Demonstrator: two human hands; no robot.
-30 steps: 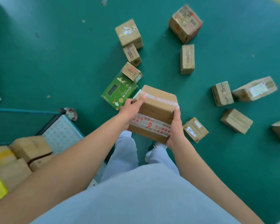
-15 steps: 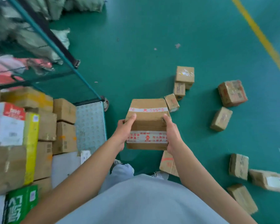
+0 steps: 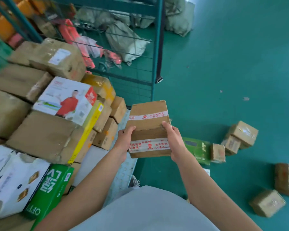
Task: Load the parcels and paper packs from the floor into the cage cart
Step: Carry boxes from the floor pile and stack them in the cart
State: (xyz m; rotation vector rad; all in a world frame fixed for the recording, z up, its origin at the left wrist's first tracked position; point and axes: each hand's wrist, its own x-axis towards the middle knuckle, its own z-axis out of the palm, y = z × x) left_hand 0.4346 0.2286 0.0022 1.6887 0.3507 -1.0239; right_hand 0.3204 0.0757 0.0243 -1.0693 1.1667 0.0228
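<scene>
Holding a taped box (image 3: pixel 148 129) between both hands, my left hand (image 3: pixel 124 139) curls round its left edge and my right hand (image 3: pixel 173 140) grips its right edge. It hangs over the floor (image 3: pixel 223 80), just right of the cage cart (image 3: pixel 123 172), long axis pointing away from me. Stacked parcels (image 3: pixel 45 135) fill the cart to the box's left, so my left hand leads. More boxes (image 3: pixel 242 134) lie right of it
</scene>
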